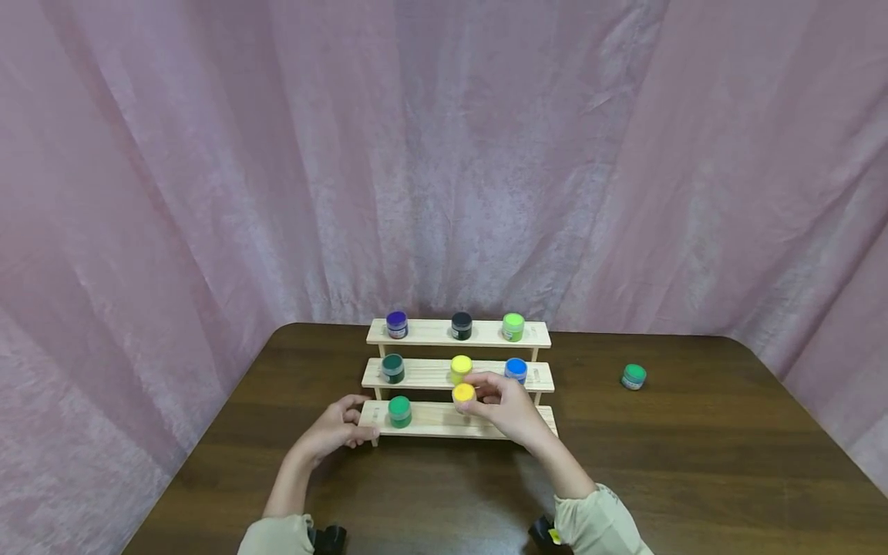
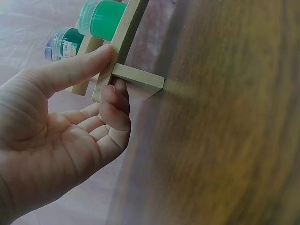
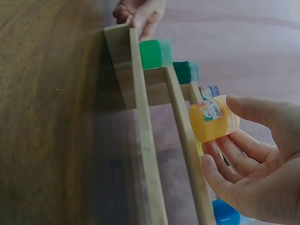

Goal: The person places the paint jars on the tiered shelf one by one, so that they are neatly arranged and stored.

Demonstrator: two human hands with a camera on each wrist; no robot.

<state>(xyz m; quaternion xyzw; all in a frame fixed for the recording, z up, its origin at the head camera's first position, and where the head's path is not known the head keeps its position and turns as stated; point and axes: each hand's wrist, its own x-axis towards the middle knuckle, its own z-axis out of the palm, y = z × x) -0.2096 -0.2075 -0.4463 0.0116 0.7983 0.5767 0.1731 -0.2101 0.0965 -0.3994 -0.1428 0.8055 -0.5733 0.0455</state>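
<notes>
A three-tier wooden rack point(image 1: 444, 430) stands on the table. My left hand point(image 1: 338, 426) pinches the left end of its lowest shelf, thumb on top and fingers beneath in the left wrist view. Between thumb and fingers, my right hand point(image 1: 509, 406) holds a yellow-orange paint jar point(image 3: 211, 119) above that shelf's middle. A green paint jar point(image 1: 399, 412) sits at the shelf's left. On the middle tier are a dark green jar point(image 1: 392, 368), a yellow jar point(image 1: 461, 365) and a blue jar point(image 1: 516, 368), the last partly behind my right hand.
The top tier carries a purple jar point(image 1: 397, 324), a black jar point(image 1: 461, 325) and a light green jar point(image 1: 513, 327). Apart from the rack, another green-lidded jar point(image 1: 634, 377) stands on the brown table point(image 1: 694, 462) at right. A pink curtain point(image 1: 444, 154) hangs behind.
</notes>
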